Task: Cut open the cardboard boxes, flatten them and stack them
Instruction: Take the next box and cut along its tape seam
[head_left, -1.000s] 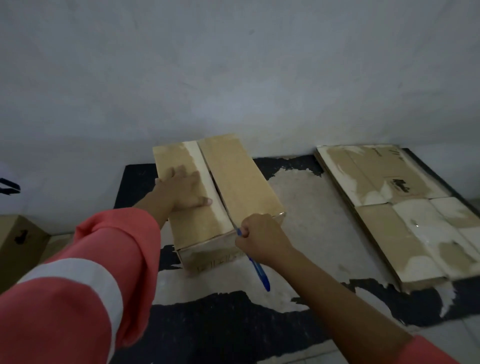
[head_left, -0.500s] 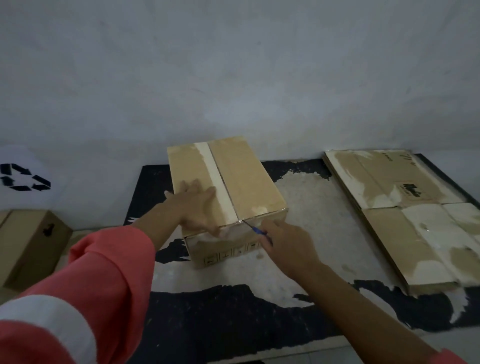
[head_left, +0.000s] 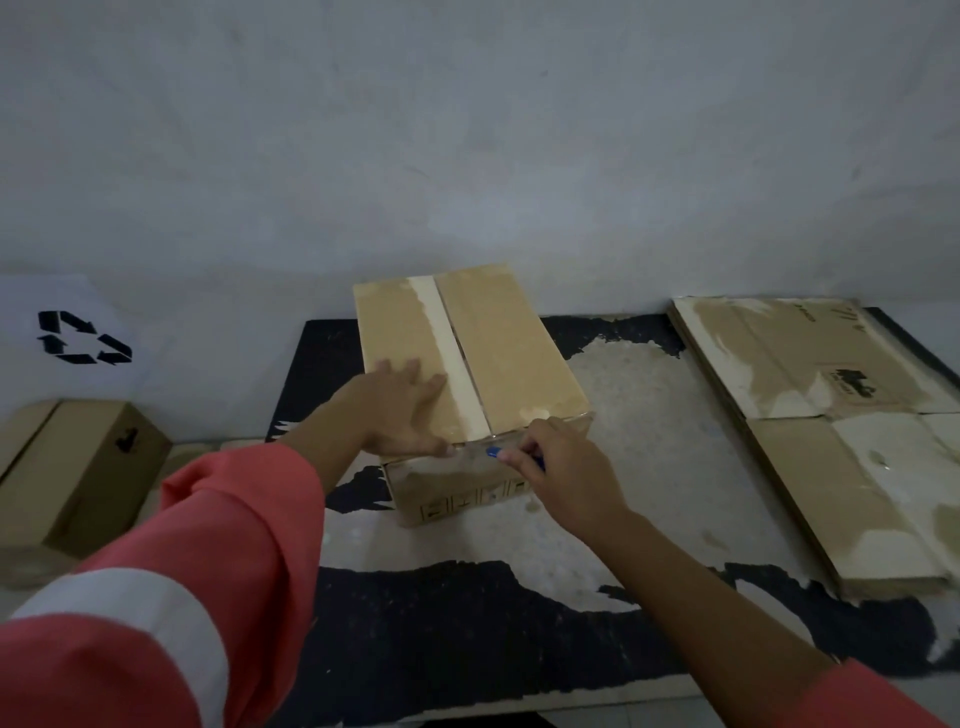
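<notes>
A closed cardboard box (head_left: 509, 353) stands on a worn black mat (head_left: 467, 623) in the middle, with a pale strip of tape along its top seam. My left hand (head_left: 400, 410) lies flat on the box's left top flap, fingers spread. My right hand (head_left: 556, 467) grips a blue cutter (head_left: 493, 452) at the box's near top edge, its tip pointing left along that edge. On the right of the mat lies a stack of flattened boxes (head_left: 831, 441).
Another closed cardboard box (head_left: 78, 473) sits at the left, off the mat. A white surface with a black recycling symbol (head_left: 83, 338) is behind it. A grey wall rises just behind the mat.
My right hand has turned the cutter from the top seam's near end to the box's near top edge. My left hand has slid toward the near edge of the flap.
</notes>
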